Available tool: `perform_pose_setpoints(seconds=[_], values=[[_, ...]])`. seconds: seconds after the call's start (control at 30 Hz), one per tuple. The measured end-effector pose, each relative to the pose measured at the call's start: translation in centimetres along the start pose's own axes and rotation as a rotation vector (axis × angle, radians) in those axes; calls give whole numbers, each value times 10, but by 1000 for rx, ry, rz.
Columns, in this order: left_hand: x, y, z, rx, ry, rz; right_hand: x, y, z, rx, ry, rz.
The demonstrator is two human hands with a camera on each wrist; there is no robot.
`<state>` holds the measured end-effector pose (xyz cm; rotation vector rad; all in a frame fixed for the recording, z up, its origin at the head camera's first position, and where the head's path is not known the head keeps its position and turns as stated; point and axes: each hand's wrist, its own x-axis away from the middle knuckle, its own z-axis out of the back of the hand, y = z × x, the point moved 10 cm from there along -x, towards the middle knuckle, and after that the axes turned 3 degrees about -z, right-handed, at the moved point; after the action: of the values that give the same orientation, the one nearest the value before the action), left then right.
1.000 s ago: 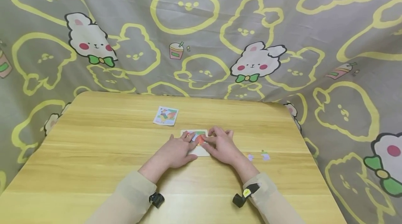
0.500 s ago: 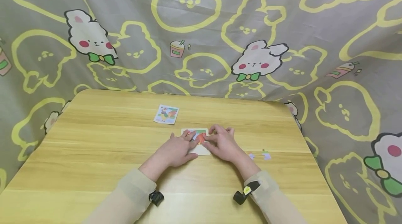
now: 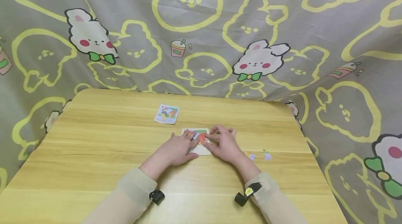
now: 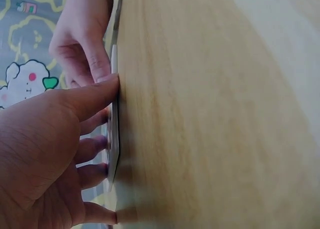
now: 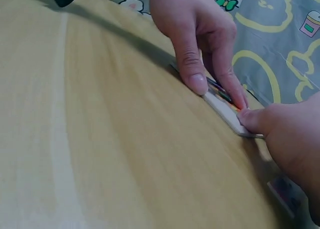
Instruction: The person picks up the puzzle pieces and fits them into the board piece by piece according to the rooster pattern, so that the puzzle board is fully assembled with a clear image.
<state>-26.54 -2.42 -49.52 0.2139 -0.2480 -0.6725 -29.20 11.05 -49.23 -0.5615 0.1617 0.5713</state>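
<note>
A white jigsaw board (image 3: 201, 151) lies mid-table, partly filled with a colourful rooster picture (image 3: 201, 136). My left hand (image 3: 176, 150) spreads its fingers over the picture, fingertips pressing on it and the thumb at the near edge. In the left wrist view that thumb sits along the rim of the board (image 4: 114, 159). From the right, my right hand (image 3: 224, 144) pinches a small puzzle piece between thumb and forefinger at the picture's right side; the fingertips mostly hide it. In the right wrist view its thumb (image 5: 252, 120) is right at the board's corner.
Two loose puzzle pieces, one lilac (image 3: 252, 156) and one lilac and green (image 3: 267, 155), lie right of my right wrist. Behind the board lies a square rooster picture card (image 3: 167, 114). A patterned curtain (image 3: 201, 35) hangs behind the wooden table (image 3: 103, 129).
Both hands stay almost where they were on the board. The right fingertips shift only slightly at the picture's right side, and the head view has drifted a little.
</note>
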Motion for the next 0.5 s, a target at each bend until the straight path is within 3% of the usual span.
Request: perform_pose_setpoints(seconds=[0.3,0.5], values=[[0,-1,0,30,15,-20,2,-9,0,56,-33,76],[0,1,-1,2,18,-22,3,-14,3,131,-22,103]])
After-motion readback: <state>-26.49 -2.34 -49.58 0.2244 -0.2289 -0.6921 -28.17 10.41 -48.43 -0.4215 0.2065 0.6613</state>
